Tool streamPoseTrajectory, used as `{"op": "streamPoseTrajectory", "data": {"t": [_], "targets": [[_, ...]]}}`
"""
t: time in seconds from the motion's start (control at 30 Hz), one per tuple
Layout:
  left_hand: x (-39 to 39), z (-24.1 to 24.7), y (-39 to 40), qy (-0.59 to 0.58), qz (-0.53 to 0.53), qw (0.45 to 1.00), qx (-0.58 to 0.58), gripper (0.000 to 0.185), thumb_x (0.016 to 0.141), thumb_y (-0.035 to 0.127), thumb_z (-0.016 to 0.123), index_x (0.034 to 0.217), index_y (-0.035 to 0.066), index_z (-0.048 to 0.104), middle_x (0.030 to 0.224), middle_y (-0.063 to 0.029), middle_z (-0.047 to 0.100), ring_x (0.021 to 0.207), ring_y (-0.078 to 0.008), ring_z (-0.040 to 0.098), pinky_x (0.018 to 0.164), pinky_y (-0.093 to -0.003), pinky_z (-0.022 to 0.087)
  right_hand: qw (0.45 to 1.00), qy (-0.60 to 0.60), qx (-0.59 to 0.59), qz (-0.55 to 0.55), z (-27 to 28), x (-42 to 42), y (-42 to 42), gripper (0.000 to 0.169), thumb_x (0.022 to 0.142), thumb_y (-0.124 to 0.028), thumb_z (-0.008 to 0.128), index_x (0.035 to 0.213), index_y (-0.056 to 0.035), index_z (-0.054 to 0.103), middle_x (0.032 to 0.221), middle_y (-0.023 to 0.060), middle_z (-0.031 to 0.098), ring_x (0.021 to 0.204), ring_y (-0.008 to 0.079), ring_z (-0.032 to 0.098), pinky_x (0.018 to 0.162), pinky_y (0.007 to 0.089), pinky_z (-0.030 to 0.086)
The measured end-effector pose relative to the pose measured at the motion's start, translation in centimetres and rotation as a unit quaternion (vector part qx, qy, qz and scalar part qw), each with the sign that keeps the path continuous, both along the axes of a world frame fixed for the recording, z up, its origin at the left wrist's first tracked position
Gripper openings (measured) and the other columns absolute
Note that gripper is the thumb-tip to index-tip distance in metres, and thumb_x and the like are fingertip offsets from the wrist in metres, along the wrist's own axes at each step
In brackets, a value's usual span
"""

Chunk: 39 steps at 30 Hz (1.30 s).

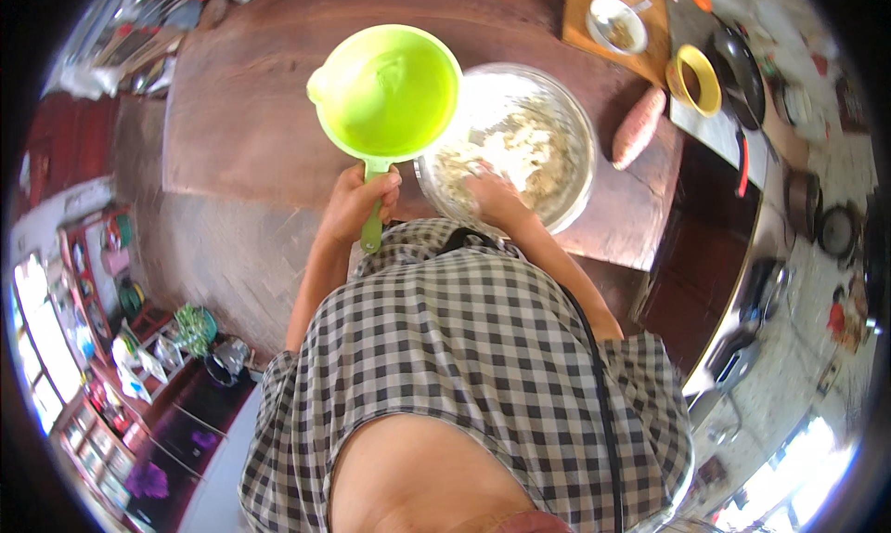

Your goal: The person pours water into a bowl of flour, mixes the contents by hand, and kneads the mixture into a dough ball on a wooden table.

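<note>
My left hand is closed around the handle of a green plastic dipper, which is held level at the left side of a large metal basin and partly overlaps its rim. The dipper seems to hold a clear liquid. My right hand reaches into the basin, its fingertips in a pale, crumbly, dough-like mixture. Those fingertips are partly hidden in the mixture, so whether they grip any of it is unclear. Strong glare covers the basin's upper left part.
A wooden table carries the basin. To its right lies a sweet potato. Beyond are a wooden board with a white bowl and spoon, a yellow container, a black pan and a red-handled knife.
</note>
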<state>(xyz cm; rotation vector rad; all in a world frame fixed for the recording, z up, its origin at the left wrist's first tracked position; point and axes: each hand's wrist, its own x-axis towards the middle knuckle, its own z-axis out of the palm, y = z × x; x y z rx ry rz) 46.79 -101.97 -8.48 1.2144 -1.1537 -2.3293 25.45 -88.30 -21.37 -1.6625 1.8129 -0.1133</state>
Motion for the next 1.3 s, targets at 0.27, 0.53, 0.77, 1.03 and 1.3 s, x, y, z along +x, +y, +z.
{"op": "streamPoseTrajectory", "data": {"t": [0.27,0.53,0.77,1.03,1.3], "targets": [[8.5,-6.8,-3.1,-0.01,0.196,0.98,0.018,0.014,0.085,0.016,0.059,0.081,0.006,0.051,0.062,-0.0004,0.048,0.048,-0.0103,0.045,0.044,-0.0253,0.037,0.985,0.006,-0.158,-0.069,-1.9,-0.9,2.4,0.036,0.072,-0.009,0.056,0.106,0.0036,0.053,0.098,0.0303,0.056,0.103,0.0462,0.049,0.093,0.0484,0.039],[17.2,-15.2,-6.5,-0.093,0.307,0.947,-0.021,0.014,0.082,0.018,0.064,0.079,0.008,0.055,0.061,-0.0001,0.052,0.047,-0.0112,0.048,0.042,-0.0263,0.04,0.978,0.086,-0.15,-0.113,-1.9,-2.4,3.9,0.046,0.072,-0.012,0.059,0.114,0.0071,0.05,0.106,0.0316,0.054,0.109,0.0473,0.045,0.096,0.0482,0.037],[20.5,-20.1,-8.4,-0.101,0.281,0.954,-0.019,0.018,0.086,0.024,0.061,0.087,0.007,0.056,0.064,-0.0016,0.053,0.05,-0.0113,0.05,0.046,-0.0239,0.043,0.961,0.132,-0.137,-0.201,-1.7,-5.0,4.6,0.053,0.07,-0.012,0.059,0.119,0.0054,0.047,0.11,0.0299,0.053,0.107,0.0431,0.049,0.092,0.0455,0.041],[23.2,-18.3,-7.9,-0.23,0.237,0.937,-0.112,0.033,0.086,0.031,0.062,0.1,0.001,0.058,0.076,-0.0061,0.058,0.066,-0.0131,0.057,0.057,-0.0259,0.046,0.912,0.158,-0.046,-0.377,-0.9,-8.4,7.1,0.053,0.071,-0.014,0.062,0.118,0.0037,0.046,0.108,0.0263,0.057,0.103,0.0426,0.053,0.09,0.0441,0.043],[9.0,-12.4,-5.6,-0.233,0.136,0.784,-0.559,0.026,0.089,0.013,0.058,0.111,0.0,0.057,0.1,-0.0108,0.061,0.089,-0.0194,0.059,0.08,-0.0289,0.047,0.911,0.16,-0.049,-0.376,1.0,-13.2,2.7,0.05,0.076,-0.02,0.062,0.114,0.0076,0.046,0.105,0.03,0.057,0.103,0.043,0.054,0.09,0.0447,0.043]]}}
